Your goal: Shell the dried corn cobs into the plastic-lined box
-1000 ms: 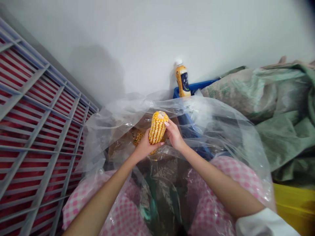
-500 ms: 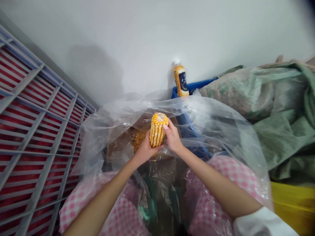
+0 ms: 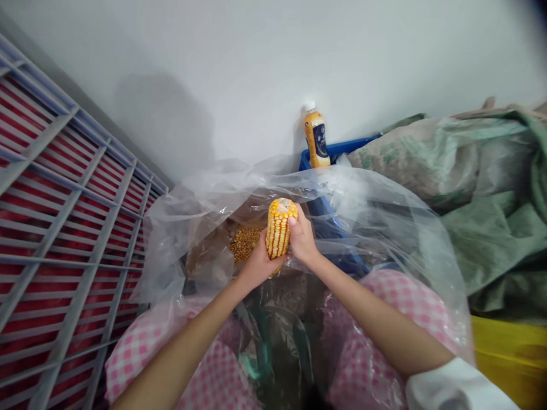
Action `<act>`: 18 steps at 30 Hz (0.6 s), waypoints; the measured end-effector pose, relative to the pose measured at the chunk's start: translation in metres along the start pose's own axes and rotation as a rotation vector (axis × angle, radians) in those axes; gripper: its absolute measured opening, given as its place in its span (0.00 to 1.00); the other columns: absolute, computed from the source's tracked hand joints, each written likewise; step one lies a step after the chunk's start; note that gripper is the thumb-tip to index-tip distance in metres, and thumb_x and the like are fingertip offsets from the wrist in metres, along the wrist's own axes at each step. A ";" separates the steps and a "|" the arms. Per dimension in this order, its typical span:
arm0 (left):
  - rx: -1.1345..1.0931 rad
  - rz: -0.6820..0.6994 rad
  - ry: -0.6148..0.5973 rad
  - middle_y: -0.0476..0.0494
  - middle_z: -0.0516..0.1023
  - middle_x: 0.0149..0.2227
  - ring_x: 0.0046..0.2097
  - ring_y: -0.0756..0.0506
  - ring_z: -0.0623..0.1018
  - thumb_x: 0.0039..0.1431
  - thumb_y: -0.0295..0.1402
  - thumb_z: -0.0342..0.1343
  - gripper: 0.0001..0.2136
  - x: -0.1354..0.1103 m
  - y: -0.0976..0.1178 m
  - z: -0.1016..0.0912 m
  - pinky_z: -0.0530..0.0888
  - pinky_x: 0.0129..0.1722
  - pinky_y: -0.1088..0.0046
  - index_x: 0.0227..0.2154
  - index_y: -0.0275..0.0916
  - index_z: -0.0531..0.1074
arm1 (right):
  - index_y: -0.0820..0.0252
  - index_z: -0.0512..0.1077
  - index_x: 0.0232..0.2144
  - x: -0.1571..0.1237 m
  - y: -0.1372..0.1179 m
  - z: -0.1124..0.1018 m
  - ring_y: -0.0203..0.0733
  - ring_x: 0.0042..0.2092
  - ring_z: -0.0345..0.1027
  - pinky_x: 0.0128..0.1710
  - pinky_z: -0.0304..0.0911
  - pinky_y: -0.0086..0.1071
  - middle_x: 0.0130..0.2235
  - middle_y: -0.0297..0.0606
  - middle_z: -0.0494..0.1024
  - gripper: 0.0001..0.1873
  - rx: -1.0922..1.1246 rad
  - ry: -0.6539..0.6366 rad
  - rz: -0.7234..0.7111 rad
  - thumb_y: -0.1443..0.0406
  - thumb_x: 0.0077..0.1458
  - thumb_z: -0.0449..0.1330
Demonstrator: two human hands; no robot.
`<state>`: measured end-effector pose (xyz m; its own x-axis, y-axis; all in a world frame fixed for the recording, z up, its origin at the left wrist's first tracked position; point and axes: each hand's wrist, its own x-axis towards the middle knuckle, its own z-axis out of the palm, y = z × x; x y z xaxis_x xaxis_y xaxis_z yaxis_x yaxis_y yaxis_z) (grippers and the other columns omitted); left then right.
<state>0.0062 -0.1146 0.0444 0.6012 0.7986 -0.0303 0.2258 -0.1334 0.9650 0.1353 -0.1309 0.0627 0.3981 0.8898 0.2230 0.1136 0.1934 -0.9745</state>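
Observation:
A thick yellow corn cob [image 3: 280,230] stands nearly upright between my hands, its pale cut end facing up. My left hand [image 3: 259,263] wraps around its lower left side. On the upper right, my right hand [image 3: 302,236] grips the cob with the thumb pressed on the kernels near the top. Below and behind it, loose corn kernels [image 3: 245,244] lie in a heap inside a brown box lined by a clear plastic sheet [image 3: 205,199]. The sheet also spreads over my knees. The fingers behind the cob are hidden.
A grey-white slatted crate [image 3: 79,188] with red behind its slats stands on the left. At the back, a yellow bottle [image 3: 315,139] rests at a blue bin [image 3: 304,161] by the white wall. Green woven sacks [image 3: 482,210] and a yellow object [image 3: 508,356] are on the right.
Both hands have shifted slightly right with the corn cob, and more of the kernel heap shows on the left. My grip looks much the same.

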 end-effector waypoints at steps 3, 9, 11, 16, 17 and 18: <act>-0.004 -0.008 0.000 0.34 0.63 0.52 0.53 0.42 0.67 0.46 0.35 0.60 0.32 0.000 -0.001 0.001 0.63 0.53 0.64 0.52 0.36 0.51 | 0.54 0.64 0.37 0.000 -0.001 0.000 0.42 0.34 0.62 0.37 0.56 0.33 0.32 0.34 0.70 0.17 -0.019 -0.017 -0.020 0.51 0.53 0.47; 0.011 -0.010 0.008 0.34 0.64 0.52 0.52 0.42 0.67 0.46 0.35 0.60 0.33 -0.002 0.001 0.003 0.63 0.52 0.64 0.53 0.36 0.50 | 0.55 0.63 0.37 0.000 0.000 -0.001 0.41 0.33 0.62 0.35 0.56 0.32 0.31 0.34 0.69 0.17 -0.025 -0.024 -0.023 0.50 0.54 0.46; 0.015 -0.014 0.007 0.35 0.64 0.52 0.52 0.42 0.67 0.46 0.35 0.60 0.34 -0.003 0.001 0.004 0.63 0.52 0.64 0.54 0.37 0.50 | 0.55 0.63 0.36 0.000 0.000 -0.001 0.40 0.32 0.61 0.34 0.55 0.32 0.31 0.33 0.68 0.17 -0.022 -0.024 -0.013 0.50 0.54 0.46; -0.035 -0.074 -0.010 0.36 0.65 0.51 0.52 0.42 0.67 0.46 0.35 0.60 0.32 -0.002 0.002 0.001 0.63 0.52 0.63 0.53 0.37 0.52 | 0.54 0.64 0.36 0.004 0.003 -0.001 0.40 0.34 0.62 0.38 0.56 0.33 0.30 0.32 0.69 0.15 -0.019 -0.058 0.095 0.52 0.54 0.48; -0.059 -0.104 -0.015 0.36 0.66 0.50 0.52 0.42 0.67 0.46 0.34 0.60 0.31 -0.001 0.003 0.000 0.64 0.52 0.63 0.52 0.36 0.53 | 0.54 0.64 0.37 0.005 0.003 -0.001 0.40 0.34 0.63 0.39 0.57 0.33 0.30 0.32 0.69 0.15 -0.004 -0.075 0.139 0.52 0.54 0.48; -0.082 -0.138 -0.016 0.37 0.66 0.49 0.51 0.42 0.68 0.45 0.34 0.60 0.30 -0.001 0.005 -0.002 0.64 0.51 0.63 0.51 0.36 0.55 | 0.53 0.65 0.37 0.007 0.003 -0.001 0.40 0.35 0.63 0.40 0.57 0.34 0.31 0.31 0.70 0.15 0.020 -0.094 0.188 0.52 0.54 0.48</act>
<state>0.0050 -0.1144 0.0494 0.5808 0.7966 -0.1679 0.2447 0.0259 0.9693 0.1396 -0.1251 0.0609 0.3238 0.9455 0.0347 0.0270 0.0274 -0.9993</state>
